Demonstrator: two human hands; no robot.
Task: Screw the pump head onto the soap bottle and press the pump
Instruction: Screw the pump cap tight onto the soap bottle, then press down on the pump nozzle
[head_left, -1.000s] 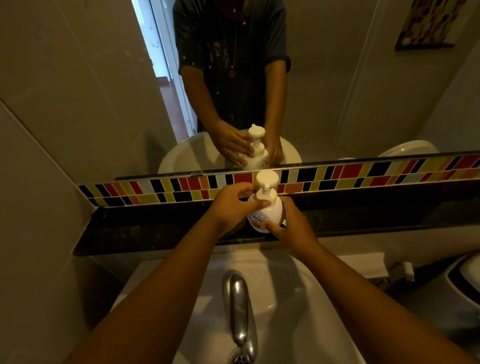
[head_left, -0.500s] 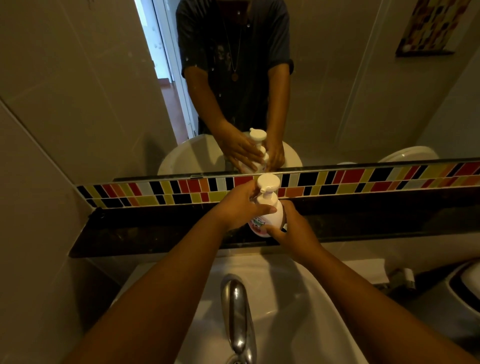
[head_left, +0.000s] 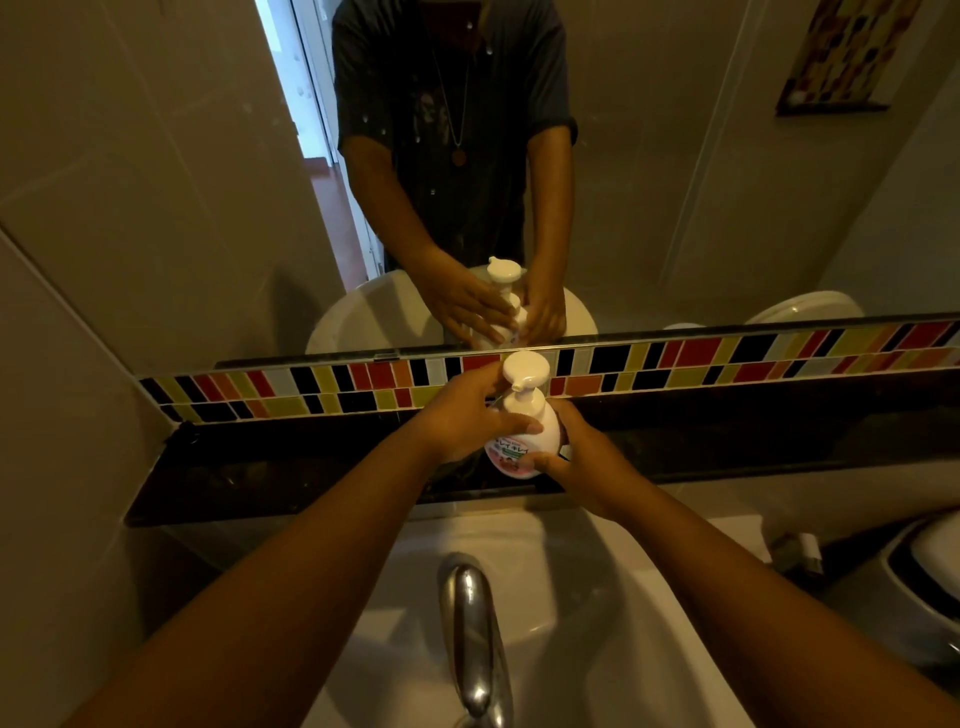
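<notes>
The fingers (head_left: 511, 427) of the left hand (head_left: 467, 415) are wrapped around the collar of the pump head (head_left: 524, 371), the thumb laid across the shoulder of the soap bottle (head_left: 519, 441); the right hand (head_left: 576, 457) is clasped about the lower body of the bottle, so both hands are grasping it. Compared with half a second ago, the left thumb is seen further round the front of the bottle while the nozzle points roughly the same way, which suggests that the collar is being turned and the screwing is not finished; the pump top is left untouched, so the pressing is judged still to come. The bottle is held upright over the dark shelf (head_left: 311, 467), just behind the sink (head_left: 597, 597) and tap (head_left: 470, 623), below the tile strip (head_left: 727, 364) and mirror (head_left: 156, 182). A pink and green label is borne by the bottle, but its writing cannot be read.
</notes>
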